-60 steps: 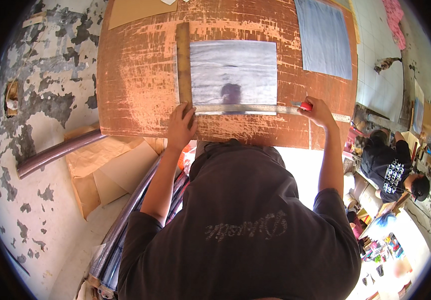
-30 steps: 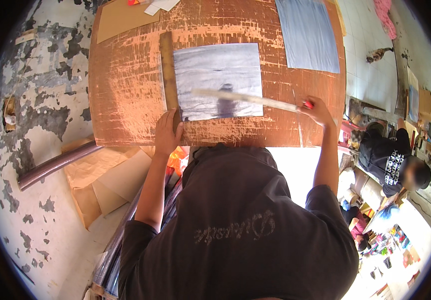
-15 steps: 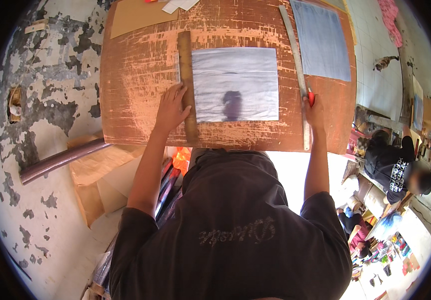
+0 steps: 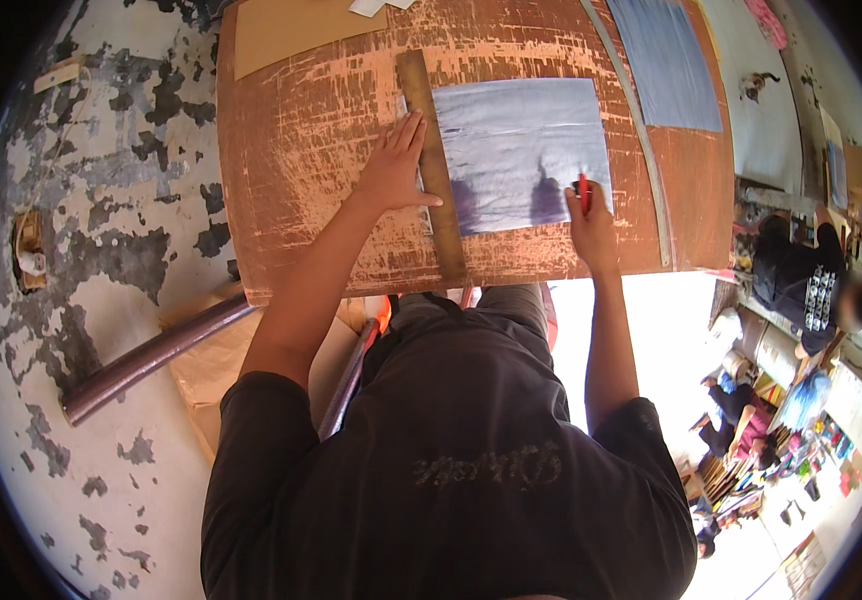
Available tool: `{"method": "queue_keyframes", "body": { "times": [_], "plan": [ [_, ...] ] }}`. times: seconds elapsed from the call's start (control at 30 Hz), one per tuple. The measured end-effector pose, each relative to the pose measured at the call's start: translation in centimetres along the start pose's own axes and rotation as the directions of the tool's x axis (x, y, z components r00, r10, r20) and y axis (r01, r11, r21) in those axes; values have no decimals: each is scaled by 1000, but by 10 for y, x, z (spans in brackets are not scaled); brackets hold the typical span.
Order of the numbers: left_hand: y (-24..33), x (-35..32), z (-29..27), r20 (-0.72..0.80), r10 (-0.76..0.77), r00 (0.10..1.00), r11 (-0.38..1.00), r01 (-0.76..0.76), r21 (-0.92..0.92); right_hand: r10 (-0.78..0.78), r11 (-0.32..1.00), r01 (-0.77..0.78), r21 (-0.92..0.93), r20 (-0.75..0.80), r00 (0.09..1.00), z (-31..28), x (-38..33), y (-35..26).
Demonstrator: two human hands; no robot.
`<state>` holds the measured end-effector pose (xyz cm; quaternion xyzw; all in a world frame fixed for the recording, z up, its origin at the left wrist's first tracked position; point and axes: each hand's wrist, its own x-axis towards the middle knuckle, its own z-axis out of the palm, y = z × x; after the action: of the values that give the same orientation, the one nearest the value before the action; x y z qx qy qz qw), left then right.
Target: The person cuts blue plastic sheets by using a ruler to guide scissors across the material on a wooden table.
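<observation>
Left hand (image 4: 398, 170) lies flat, fingers spread, pressing the wooden ruler (image 4: 432, 165) along the left edge of the grey sheet (image 4: 523, 150) on the worn orange counter (image 4: 301, 150). Right hand (image 4: 591, 225) sits at the sheet's lower right corner, its grip pinched around a red cutter (image 4: 583, 190). A metal strip (image 4: 636, 140) lies right of the sheet; bare counter opens left of the ruler.

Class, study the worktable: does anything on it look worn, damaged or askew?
The brown tabletop is badly worn, pale scratches all over. The grey sheet lies flat, the wooden ruler straight along its left edge under the left hand.
</observation>
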<state>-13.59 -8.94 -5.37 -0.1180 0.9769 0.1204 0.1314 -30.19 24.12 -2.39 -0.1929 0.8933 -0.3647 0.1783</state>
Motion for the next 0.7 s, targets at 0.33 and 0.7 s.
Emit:
{"method": "queue_keyframes", "body": {
  "times": [0.33, 0.7],
  "plan": [
    [5, 11, -9, 78, -19, 997, 987, 6, 162, 64, 998, -64, -7, 198, 978, 113, -2, -98],
    [-3, 14, -6, 82, -40, 996, 999, 37, 36, -244, 879, 342, -332, 304, 921, 192, 100, -147]
  ]
}}
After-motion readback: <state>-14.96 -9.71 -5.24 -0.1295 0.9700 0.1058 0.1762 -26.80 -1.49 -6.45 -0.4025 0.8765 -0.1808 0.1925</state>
